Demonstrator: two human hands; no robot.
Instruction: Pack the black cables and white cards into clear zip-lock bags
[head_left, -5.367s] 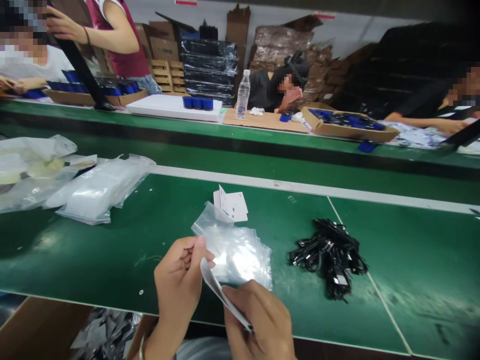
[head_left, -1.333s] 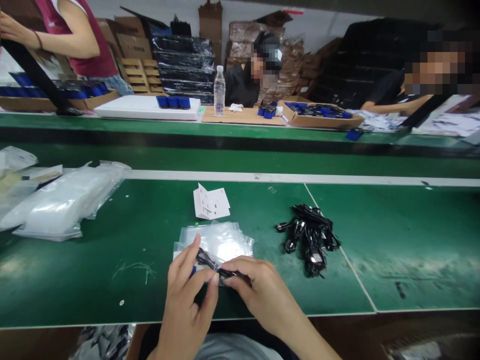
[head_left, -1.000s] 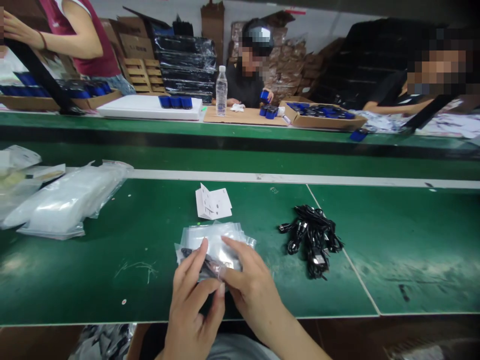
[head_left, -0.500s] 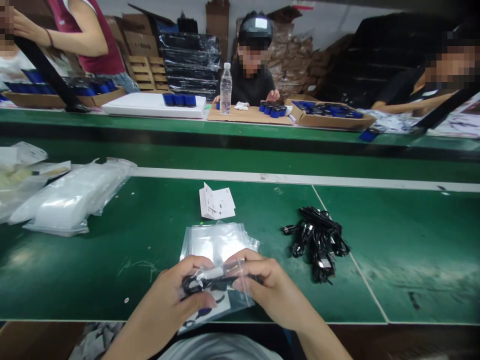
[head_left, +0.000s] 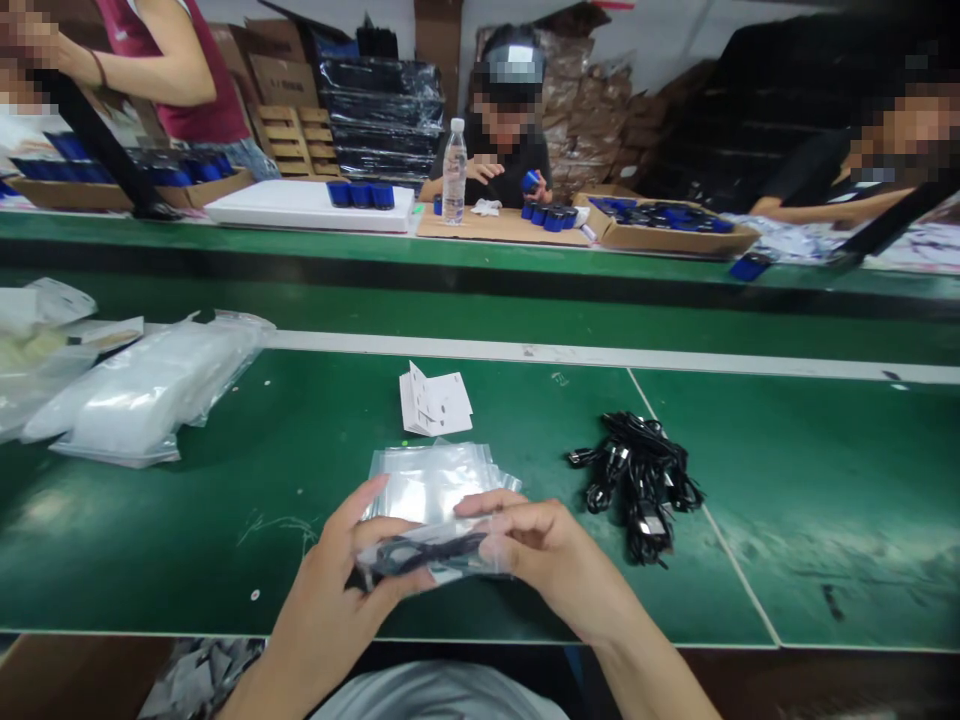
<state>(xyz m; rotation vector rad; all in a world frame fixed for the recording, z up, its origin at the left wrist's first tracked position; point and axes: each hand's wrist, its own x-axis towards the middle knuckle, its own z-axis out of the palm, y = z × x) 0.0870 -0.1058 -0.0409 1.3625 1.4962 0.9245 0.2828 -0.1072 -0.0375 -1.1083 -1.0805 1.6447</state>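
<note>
Between my hands is a clear plastic bag (head_left: 431, 552) with a coiled black cable inside, held level over the near part of the table. My left hand (head_left: 346, 575) grips the bag's left end, thumb below and fingers above. At the right end, my right hand (head_left: 551, 560) pinches the plastic between thumb and fingers. Just beyond lies a stack of flat clear bags (head_left: 431, 480), partly covered by my hands. A folded white leaflet (head_left: 436, 402) rests behind that stack. To the right sits a heap of bundled black cables (head_left: 637, 480).
Packs of clear bags (head_left: 142, 390) lie on the left of the green table (head_left: 225, 540). Across a raised ledge, several people work near a water bottle (head_left: 454, 172) and a carton of blue parts (head_left: 667, 235). Below the near edge is a box of grey scraps (head_left: 202, 675).
The bagged cable has been turned lengthwise between my hands, and my left fingers have spread upward. Across the table, a person has lifted a blue part.
</note>
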